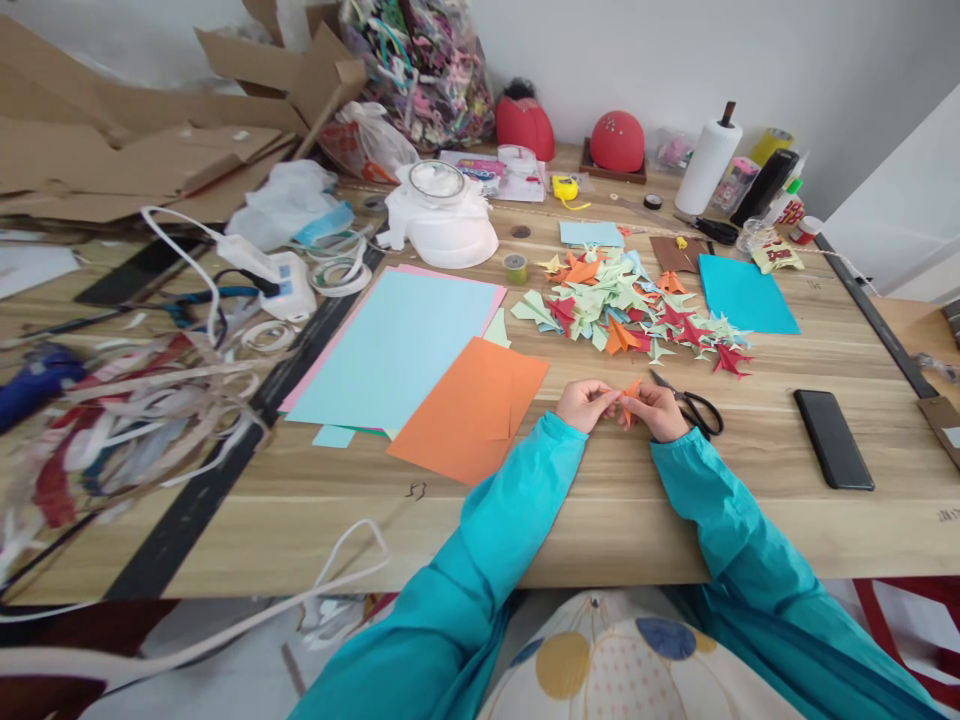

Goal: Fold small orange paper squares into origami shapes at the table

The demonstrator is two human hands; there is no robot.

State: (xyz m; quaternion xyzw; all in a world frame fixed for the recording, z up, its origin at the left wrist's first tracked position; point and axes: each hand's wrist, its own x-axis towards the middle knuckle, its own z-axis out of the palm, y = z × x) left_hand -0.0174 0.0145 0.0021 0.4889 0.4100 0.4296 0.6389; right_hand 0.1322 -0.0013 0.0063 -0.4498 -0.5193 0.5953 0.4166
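Note:
Between my two hands, just above the wooden table, is a small folded orange paper piece [632,391]. My left hand [587,405] pinches its left side with thumb and forefinger, while my right hand [654,409] grips the other side. Black-handled scissors [702,410] lie beside my right hand, partly hidden by it. Beyond the hands spreads a pile of folded paper figures [611,290] in pale green, orange, red and light blue. To the left of my left hand lie orange paper sheets [465,415], overlapping large light blue sheets [397,345] with pink edges showing beneath.
A black phone [834,440] lies at the right, a turquoise sheet [748,293] behind it. White power strip [289,285], tangled ribbons [150,410] and cardboard [135,150] crowd the left. At the back stand a red pincushion [617,141], a thread cone [706,168] and a yellow tape measure [565,188].

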